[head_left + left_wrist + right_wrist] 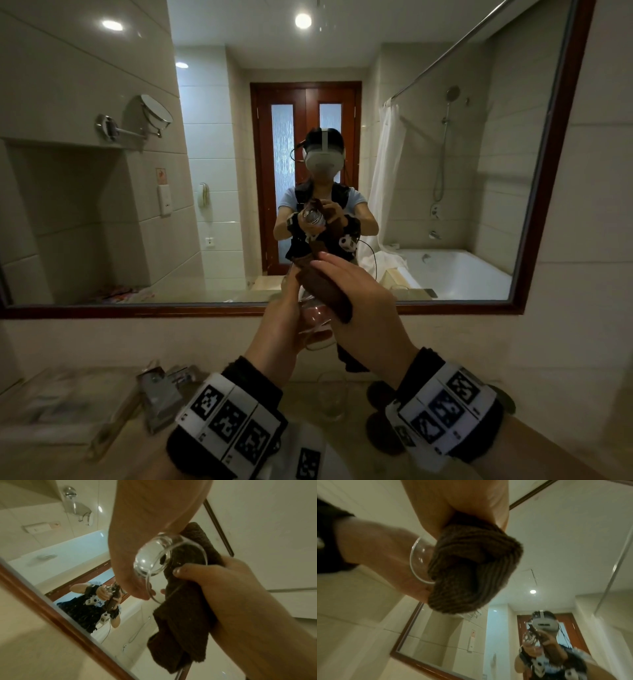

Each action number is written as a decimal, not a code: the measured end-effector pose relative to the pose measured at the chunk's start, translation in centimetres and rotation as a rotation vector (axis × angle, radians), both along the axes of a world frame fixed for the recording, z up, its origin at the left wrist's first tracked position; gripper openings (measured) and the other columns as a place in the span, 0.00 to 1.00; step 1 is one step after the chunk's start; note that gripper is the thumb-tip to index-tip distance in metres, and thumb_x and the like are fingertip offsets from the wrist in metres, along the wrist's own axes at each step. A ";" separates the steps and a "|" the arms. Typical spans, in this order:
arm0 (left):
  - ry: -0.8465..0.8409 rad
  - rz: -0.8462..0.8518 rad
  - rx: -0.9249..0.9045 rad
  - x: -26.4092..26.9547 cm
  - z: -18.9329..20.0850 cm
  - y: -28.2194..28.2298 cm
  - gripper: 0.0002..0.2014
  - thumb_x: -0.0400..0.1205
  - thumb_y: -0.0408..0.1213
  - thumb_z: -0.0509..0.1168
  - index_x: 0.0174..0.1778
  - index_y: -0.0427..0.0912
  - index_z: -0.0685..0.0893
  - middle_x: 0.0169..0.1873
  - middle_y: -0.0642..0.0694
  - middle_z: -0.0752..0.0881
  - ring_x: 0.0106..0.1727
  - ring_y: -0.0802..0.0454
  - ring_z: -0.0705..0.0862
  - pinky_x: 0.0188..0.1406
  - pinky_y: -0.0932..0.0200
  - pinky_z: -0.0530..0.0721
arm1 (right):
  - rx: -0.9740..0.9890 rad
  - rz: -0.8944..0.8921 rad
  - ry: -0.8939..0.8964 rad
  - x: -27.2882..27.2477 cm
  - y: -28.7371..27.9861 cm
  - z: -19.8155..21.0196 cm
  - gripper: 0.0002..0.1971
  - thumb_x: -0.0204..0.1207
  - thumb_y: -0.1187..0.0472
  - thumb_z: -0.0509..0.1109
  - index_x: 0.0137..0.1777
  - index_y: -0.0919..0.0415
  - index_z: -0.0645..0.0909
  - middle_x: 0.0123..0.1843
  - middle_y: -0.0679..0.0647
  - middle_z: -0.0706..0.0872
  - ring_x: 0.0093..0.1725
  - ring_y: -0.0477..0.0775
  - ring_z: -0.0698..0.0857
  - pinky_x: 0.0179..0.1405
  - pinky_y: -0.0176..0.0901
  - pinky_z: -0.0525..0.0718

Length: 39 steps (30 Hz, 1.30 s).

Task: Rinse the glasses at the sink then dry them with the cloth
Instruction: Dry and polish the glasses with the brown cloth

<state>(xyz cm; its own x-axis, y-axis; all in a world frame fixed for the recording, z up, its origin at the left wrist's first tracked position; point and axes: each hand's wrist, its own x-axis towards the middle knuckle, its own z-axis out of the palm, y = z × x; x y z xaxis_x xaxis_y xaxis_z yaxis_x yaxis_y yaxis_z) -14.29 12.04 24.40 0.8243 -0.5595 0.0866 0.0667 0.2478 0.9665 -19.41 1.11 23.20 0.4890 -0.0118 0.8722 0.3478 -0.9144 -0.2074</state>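
Note:
A clear glass (313, 323) is held up in front of the mirror, gripped by my left hand (279, 325) with the fingers curled round its bowl. My right hand (363, 308) grips a dark brown cloth (325, 291) and presses it against the glass. In the left wrist view the glass (150, 561) shows its round base, and the cloth (185, 615) hangs down behind it from my right hand (223, 582). Seen from the right wrist, the bunched cloth (471, 568) covers most of the glass (419, 561), with my left hand (376, 555) behind it.
A second clear glass (330, 397) stands on the stone counter below my hands. A chrome tap (161, 394) and a flat tray (68, 407) lie to the left. The wood-framed mirror (102, 310) fills the wall ahead.

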 end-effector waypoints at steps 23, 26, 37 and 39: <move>-0.040 -0.090 -0.084 -0.3 -0.4 0.6 0.23 0.78 0.58 0.58 0.59 0.46 0.83 0.51 0.44 0.90 0.55 0.48 0.88 0.54 0.52 0.83 | 0.180 0.058 -0.005 -0.2 0.0 -0.3 0.23 0.70 0.64 0.75 0.66 0.60 0.78 0.63 0.49 0.83 0.64 0.37 0.78 0.68 0.31 0.74; -0.035 -0.075 -0.084 0.0 0.2 0.6 0.28 0.76 0.60 0.57 0.65 0.46 0.82 0.56 0.41 0.88 0.61 0.46 0.85 0.67 0.46 0.78 | 0.421 0.181 0.093 -0.1 -0.4 -0.3 0.21 0.69 0.64 0.77 0.61 0.54 0.77 0.49 0.36 0.82 0.50 0.27 0.81 0.52 0.22 0.77; 0.016 -0.043 -0.043 0.0 0.1 0.8 0.29 0.62 0.53 0.71 0.58 0.43 0.83 0.48 0.42 0.91 0.54 0.45 0.88 0.58 0.46 0.85 | 0.142 0.040 0.029 0.0 0.1 -1.2 0.25 0.73 0.66 0.70 0.71 0.61 0.73 0.67 0.54 0.81 0.68 0.50 0.79 0.69 0.48 0.78; 0.017 -0.029 -0.089 -0.1 -0.1 0.7 0.29 0.63 0.52 0.71 0.60 0.45 0.83 0.50 0.43 0.91 0.55 0.46 0.88 0.57 0.48 0.85 | 0.262 0.115 0.018 -0.2 0.2 -1.2 0.20 0.74 0.63 0.71 0.66 0.55 0.77 0.59 0.44 0.85 0.60 0.36 0.82 0.62 0.33 0.80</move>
